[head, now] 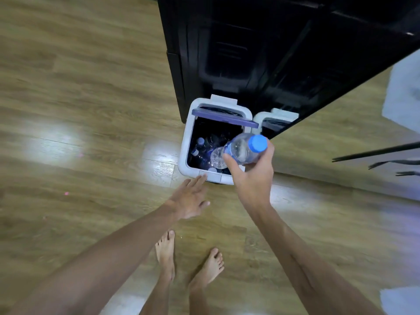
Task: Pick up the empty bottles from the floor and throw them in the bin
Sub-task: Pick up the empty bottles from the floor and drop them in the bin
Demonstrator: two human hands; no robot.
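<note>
A white bin [184, 144] with a dark liner stands on the wooden floor against a black cabinet, its purple lid [223, 117] swung open. Several empty bottles [200, 147] lie inside it. My right hand [252, 173] grips a clear empty bottle with a blue cap [238, 150], holding it tilted over the bin's right side, cap end toward me. My left hand [189, 198] is stretched out flat, fingers straight, with the fingertips reaching the bin's front edge near its push panel [210, 176].
A tall glossy black cabinet [261, 53] rises directly behind the bin and mirrors it. My bare feet [188, 262] stand on the wooden floor just in front. Thin dark rods [375, 153] poke in from the right edge.
</note>
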